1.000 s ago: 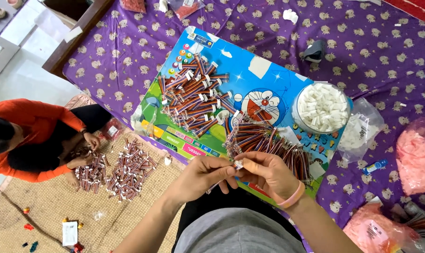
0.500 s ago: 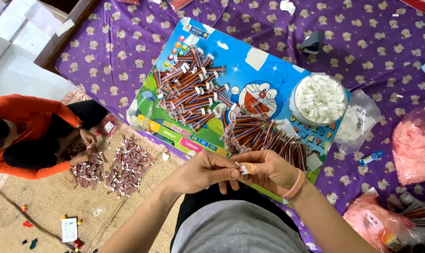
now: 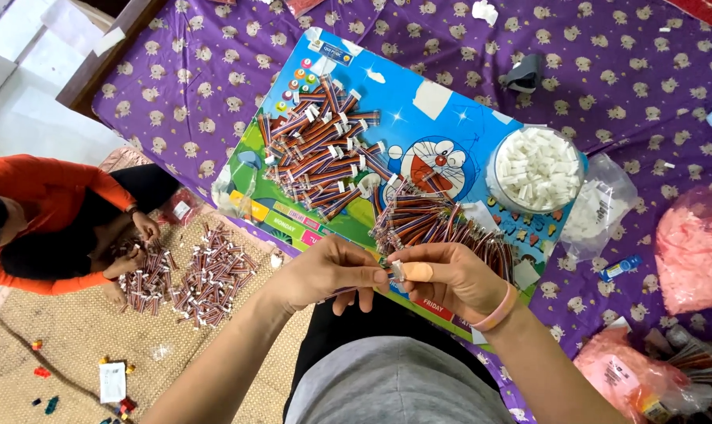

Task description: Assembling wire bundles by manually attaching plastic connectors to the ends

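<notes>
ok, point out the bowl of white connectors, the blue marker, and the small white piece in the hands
bowl of white connectors point(image 3: 495, 182): head view, left rim.
blue marker point(image 3: 620, 268): head view, mid-barrel.
small white piece point(image 3: 397, 270): head view, its middle, between both hands' fingertips.

Even, bright, diffuse daylight; shadows soft and faint, a weak one under the hands. Mild sheen on the glossy blue cartoon board point(image 3: 442, 118) and on the clear plastic bag point(image 3: 607, 206). Centre sharp; corners show wide-angle stretching, and the grey shirt point(image 3: 395, 385) close to the lens is soft.
</notes>
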